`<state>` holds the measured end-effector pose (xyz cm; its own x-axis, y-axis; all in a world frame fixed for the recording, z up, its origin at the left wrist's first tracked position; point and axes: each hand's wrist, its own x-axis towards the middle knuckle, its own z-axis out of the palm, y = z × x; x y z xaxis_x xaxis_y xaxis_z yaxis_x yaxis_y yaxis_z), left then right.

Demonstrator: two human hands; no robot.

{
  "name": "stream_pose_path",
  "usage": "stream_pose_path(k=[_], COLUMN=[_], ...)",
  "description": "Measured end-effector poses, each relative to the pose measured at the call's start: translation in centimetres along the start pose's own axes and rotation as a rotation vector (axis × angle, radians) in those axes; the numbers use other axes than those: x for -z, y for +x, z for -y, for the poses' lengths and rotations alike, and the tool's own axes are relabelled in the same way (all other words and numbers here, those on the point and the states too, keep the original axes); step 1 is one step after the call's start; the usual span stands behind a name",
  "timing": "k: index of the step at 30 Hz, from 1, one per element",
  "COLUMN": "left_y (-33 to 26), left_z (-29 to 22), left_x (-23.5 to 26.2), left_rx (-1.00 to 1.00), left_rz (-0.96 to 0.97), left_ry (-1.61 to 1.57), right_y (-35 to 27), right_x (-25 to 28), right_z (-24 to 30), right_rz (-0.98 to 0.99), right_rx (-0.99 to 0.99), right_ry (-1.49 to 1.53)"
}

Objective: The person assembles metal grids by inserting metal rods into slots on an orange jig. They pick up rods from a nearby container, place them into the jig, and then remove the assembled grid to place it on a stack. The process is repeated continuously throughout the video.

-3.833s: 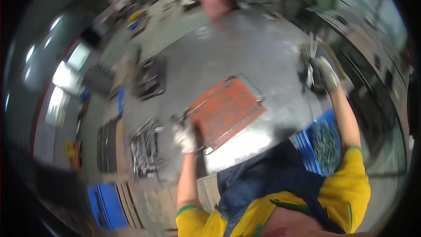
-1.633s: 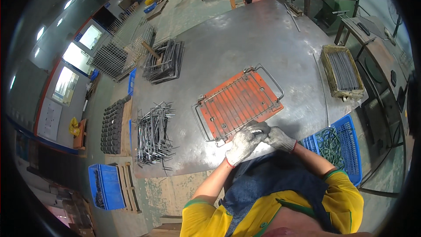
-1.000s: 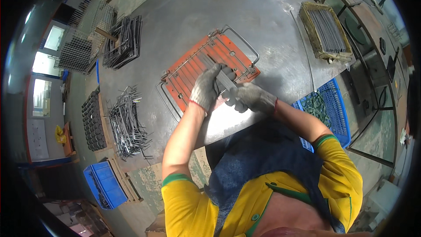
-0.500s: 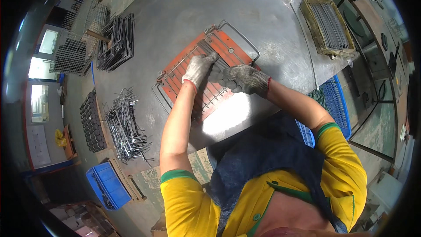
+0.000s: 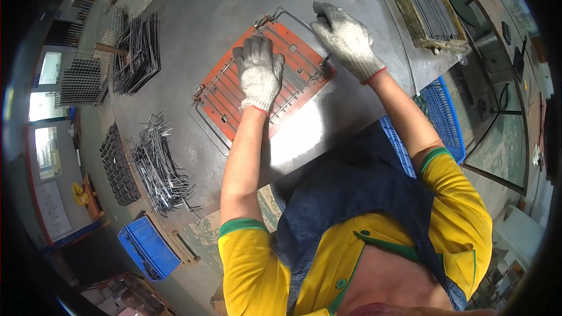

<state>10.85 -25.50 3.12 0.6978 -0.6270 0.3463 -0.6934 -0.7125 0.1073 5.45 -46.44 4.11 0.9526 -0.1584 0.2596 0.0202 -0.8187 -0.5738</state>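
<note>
Grey metal counter (image 5: 193, 0) carries an orange jig plate (image 5: 234, 96) with a wire rack (image 5: 275, 76) laid in it, straight ahead of the person. Left hand (image 5: 259, 73) lies flat on the rack, fingers spread, gripping nothing. Right hand (image 5: 346, 38) rests at the far corner; its grip cannot be told. Risk: uneven pressing could spring the rack from its seats or pinch a glove.

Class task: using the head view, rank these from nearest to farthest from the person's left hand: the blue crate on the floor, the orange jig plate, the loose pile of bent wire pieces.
1. Orange jig plate: directly under the left hand, which rests on it.
2. Pile of bent wire pieces: on the table, to the left and lower.
3. Blue crate: lower left, off the table.
</note>
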Motion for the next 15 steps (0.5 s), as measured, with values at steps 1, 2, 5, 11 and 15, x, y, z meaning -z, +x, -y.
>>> stream_pose_path(k=[1,2,5,11,15], left_y=[0.5,0.6,-0.6,-4.9,-4.4], left_z=[-0.5,-0.7,0.0,2.5,2.6], left_x=[0.6,0.9,-0.5,2.3,4.0], left_rx=[0.006,0.016,-0.225,-0.214,-0.172], left_rz=[0.037,0.08,-0.056,0.043,0.026], left_ry=[-0.004,0.001,-0.039,0.0,0.107], right_y=[0.3,0.4,-1.0,-2.1,-2.2], right_x=[-2.0,-2.7,-4.7,-7.0,-6.2], right_z=[-1.4,-1.3,-2.6,-5.1,-3.5], right_rz=[0.096,0.195,0.088,-0.103,-0.081], right_rx=[-0.151,-0.3,-0.258,0.117,-0.017], right_ry=[-0.002,0.007,0.223,-0.035,0.145])
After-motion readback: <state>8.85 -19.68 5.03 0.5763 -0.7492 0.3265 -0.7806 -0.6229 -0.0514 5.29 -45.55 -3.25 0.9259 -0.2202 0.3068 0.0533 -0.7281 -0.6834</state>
